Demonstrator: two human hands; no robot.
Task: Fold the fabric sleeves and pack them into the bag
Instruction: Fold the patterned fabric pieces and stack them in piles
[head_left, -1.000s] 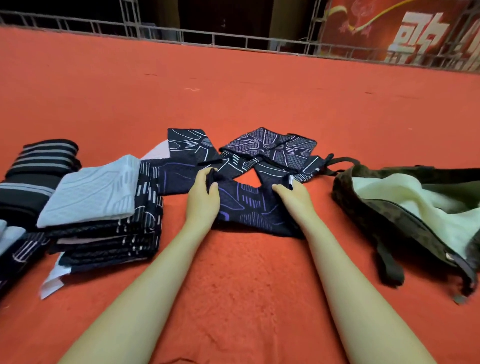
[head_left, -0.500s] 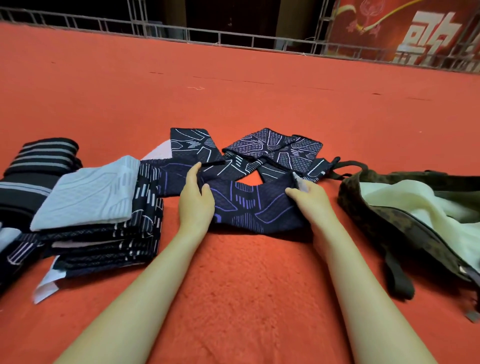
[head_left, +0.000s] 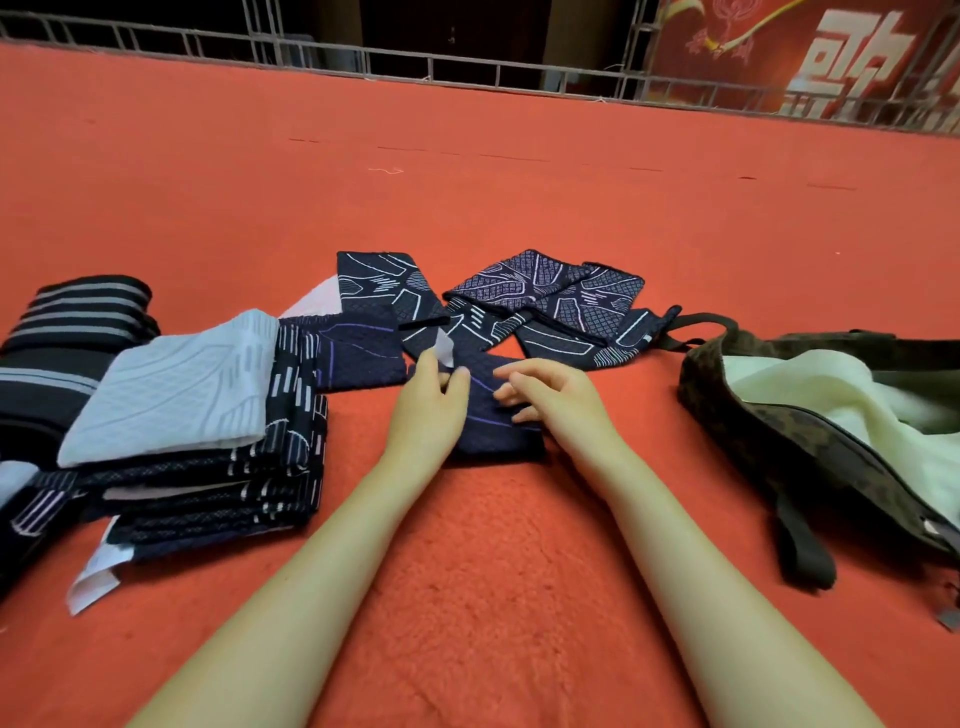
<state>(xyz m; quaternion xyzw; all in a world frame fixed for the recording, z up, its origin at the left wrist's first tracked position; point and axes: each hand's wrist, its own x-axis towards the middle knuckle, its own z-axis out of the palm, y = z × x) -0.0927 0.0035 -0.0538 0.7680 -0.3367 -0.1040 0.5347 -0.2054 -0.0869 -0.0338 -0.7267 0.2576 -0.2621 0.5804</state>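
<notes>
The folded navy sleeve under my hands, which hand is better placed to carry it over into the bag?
Probably the right hand. It rests on the folded navy sleeve on the side nearer the bag, which lies open to the right. The left hand would have to cross over.

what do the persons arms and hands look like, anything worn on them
Both forearms are bare up to the frame's bottom edge, with no sleeves showing. The left hand and right hand wear no gloves, and no rings, watch or bracelet are visible.
</notes>
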